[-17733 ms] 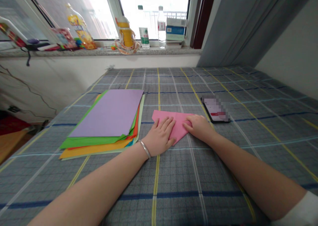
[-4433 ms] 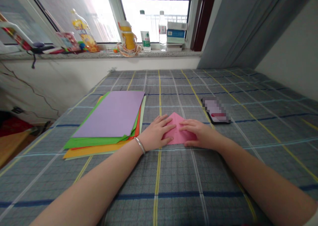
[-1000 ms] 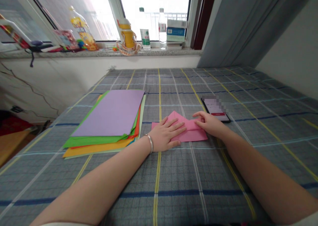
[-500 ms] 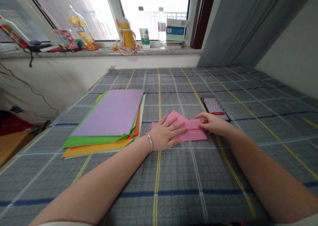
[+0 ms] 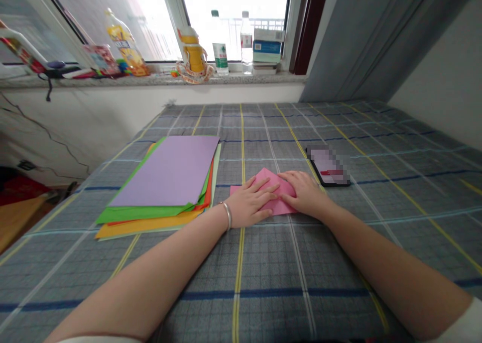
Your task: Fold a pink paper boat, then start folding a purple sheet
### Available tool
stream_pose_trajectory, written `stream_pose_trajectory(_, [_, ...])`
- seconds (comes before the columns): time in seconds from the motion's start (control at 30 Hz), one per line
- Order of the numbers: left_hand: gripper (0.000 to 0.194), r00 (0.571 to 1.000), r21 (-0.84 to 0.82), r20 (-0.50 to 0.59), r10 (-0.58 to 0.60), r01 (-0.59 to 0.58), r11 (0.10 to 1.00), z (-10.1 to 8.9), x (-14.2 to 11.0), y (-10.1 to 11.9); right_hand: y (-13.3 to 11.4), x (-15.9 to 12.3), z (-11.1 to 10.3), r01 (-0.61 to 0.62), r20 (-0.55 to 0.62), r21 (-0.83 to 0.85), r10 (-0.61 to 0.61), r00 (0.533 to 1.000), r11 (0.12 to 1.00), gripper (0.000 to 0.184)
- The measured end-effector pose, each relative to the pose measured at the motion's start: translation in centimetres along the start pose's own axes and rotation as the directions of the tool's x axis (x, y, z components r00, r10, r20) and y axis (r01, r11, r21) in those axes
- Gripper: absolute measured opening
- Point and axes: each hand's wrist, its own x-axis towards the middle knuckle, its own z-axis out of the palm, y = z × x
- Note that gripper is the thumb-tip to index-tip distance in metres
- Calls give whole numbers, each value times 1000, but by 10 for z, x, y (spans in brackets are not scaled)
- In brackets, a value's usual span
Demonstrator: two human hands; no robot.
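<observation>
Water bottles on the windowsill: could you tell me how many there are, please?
2: a green-labelled bottle and, right of it, a red-labelled bottle, both upright on the windowsill.

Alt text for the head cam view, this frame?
The left hand and right hand press folded pink paper flat on a grey plaid bedspread, between a stack of coloured paper sheets and a smartphone.

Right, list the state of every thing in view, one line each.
folded pink paper: folded, lying flat
left hand: open, flat on the paper
right hand: open, flat on the paper
stack of coloured paper sheets: lying flat, lilac sheet on top
black smartphone: face up, screen lit
clear plastic water bottle: upright, capped
</observation>
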Motion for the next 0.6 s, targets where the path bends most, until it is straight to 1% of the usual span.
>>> stream_pose_trajectory(0.1, [47, 1000, 1, -3, 16, -16, 1000, -1, 0, 0, 8, 2, 5, -41, 23, 29, 40, 999, 999, 68])
stream_pose_trajectory(0.2, [46, 1000, 7, 0, 23, -23, 1000, -1, -1, -1, 17, 4, 7, -81, 75, 50, 77, 994, 995, 78])
stream_pose_trajectory(0.4, [45, 1000, 15, 16, 27, -27, 1000, -2, -1, -2, 31, 3, -1, -133, 199, 29, 125, 972, 991, 83])
stream_pose_trajectory(0.5, [47, 999, 38, 23, 26, -27, 999, 0, -1, -3, 40, 1, -7, -126, 278, 33, 112, 954, 992, 85])
stream_pose_trajectory(0.6, [48, 999, 57, 21, 41, -42, 997, 3, -1, -5, 48, -1, -9, -87, 292, 73, 62, 954, 994, 89])
